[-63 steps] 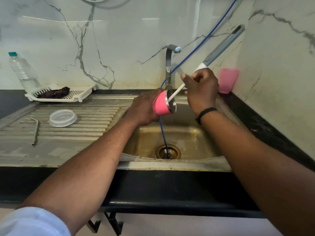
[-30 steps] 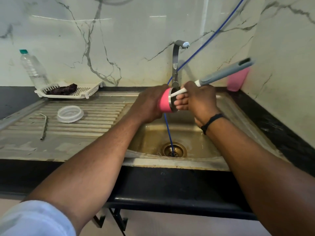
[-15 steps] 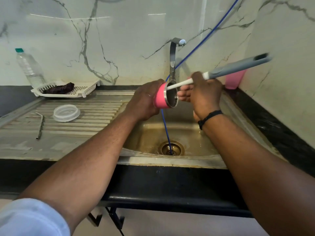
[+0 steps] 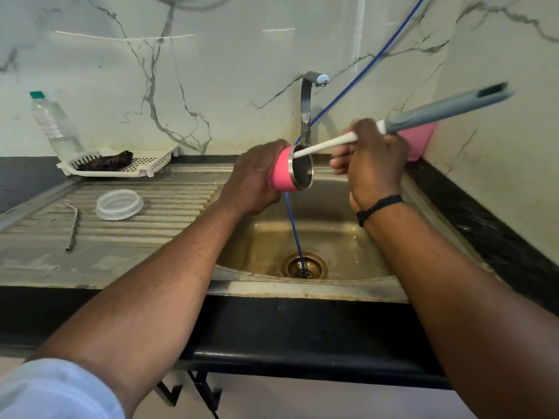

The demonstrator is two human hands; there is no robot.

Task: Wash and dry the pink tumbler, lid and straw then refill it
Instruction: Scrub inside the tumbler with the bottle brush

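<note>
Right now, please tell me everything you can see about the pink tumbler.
The pink tumbler has a matte pink outer wall, a shiny metal rim and a metal inside. It has no lid and lies sideways above the sink, mouth facing right. The left hand wraps around its body. The white shaft of a brush, held by the right hand, goes into its mouth.
</note>
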